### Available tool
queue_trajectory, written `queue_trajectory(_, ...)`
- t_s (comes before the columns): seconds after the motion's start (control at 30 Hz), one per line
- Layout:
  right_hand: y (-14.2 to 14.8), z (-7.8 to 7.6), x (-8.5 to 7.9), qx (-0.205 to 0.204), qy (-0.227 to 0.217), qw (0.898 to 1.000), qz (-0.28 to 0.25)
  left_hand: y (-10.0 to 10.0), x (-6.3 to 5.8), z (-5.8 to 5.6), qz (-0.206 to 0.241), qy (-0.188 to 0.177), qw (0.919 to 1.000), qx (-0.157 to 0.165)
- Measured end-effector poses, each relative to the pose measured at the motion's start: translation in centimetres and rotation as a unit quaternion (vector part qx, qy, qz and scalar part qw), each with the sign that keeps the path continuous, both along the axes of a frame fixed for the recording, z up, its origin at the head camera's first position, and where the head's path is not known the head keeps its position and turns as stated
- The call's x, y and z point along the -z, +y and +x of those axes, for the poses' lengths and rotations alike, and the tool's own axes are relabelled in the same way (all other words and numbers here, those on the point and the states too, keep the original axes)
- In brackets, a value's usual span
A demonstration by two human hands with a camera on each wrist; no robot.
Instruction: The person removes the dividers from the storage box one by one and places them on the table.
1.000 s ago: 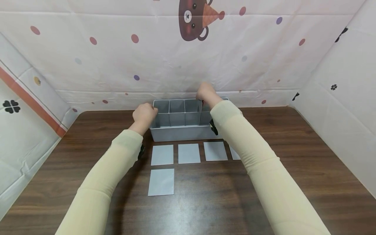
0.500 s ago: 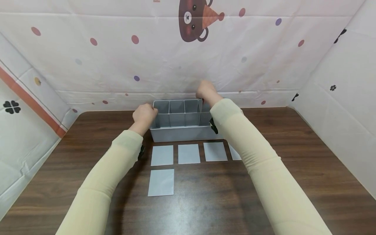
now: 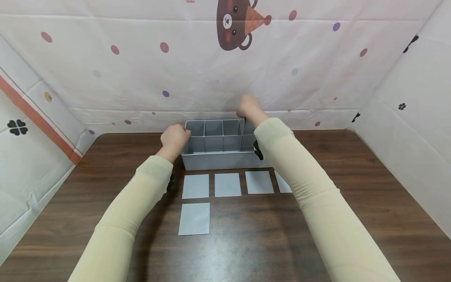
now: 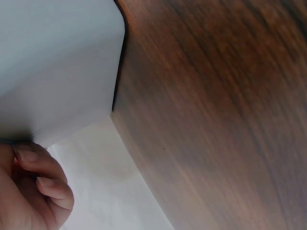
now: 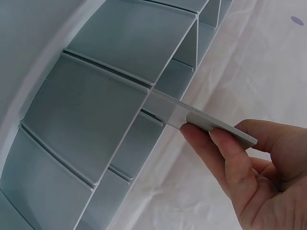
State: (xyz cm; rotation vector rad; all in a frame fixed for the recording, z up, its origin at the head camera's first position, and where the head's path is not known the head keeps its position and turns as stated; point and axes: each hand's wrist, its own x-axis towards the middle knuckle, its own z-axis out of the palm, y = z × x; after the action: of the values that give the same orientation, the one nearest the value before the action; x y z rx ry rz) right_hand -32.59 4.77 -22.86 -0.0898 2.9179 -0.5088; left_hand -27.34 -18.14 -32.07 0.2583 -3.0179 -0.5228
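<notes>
A grey box split into small compartments stands at the back of the table. My left hand holds its left end at the rim; in the left wrist view, curled fingers are at the edge of the box wall. My right hand is over the back edge, towards the right end. In the right wrist view it pinches a thin, flat divider panel between thumb and fingers. The panel sticks out past the compartment edges, its far part between the other dividers. My right forearm hides the box's right end.
White square cards lie before the box: one at the left, others in the same row, the rightmost partly under my right sleeve. Another card lies nearer. A printed cloth wall rises right behind the box.
My right hand has risen slightly at the back of the box. The left hand and the cards stay in place; the head view has shifted a little.
</notes>
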Motion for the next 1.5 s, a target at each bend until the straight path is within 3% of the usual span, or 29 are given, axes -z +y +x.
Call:
queue_trajectory(0.6,0.3,0.6,-0.8,0.016,0.002,0.999,-0.039,0.1,-0.2,0.1,-0.015,-0.003,0.9999,-0.002)
queue_trajectory(0.83,0.1,0.6,-1.2,0.020,0.003,0.999,-0.026,0.1,-0.2,0.1,-0.014,-0.001,0.9999,-0.004)
queue_trajectory(1.07,0.6,0.8,-2.8,0.015,0.048,0.998,-0.025,-0.1,-0.2,0.0,-0.016,0.001,0.9999,-0.006)
queue_trajectory(1.33,1.0,1.7,-3.7,-0.011,0.023,0.999,-0.045,-0.1,0.1,0.0,-0.012,-0.003,0.9999,-0.004)
queue_trajectory(1.5,1.5,3.6,-4.1,-0.064,0.028,0.996,-0.050,0.1,0.0,0.1,-0.010,0.001,0.9999,-0.004)
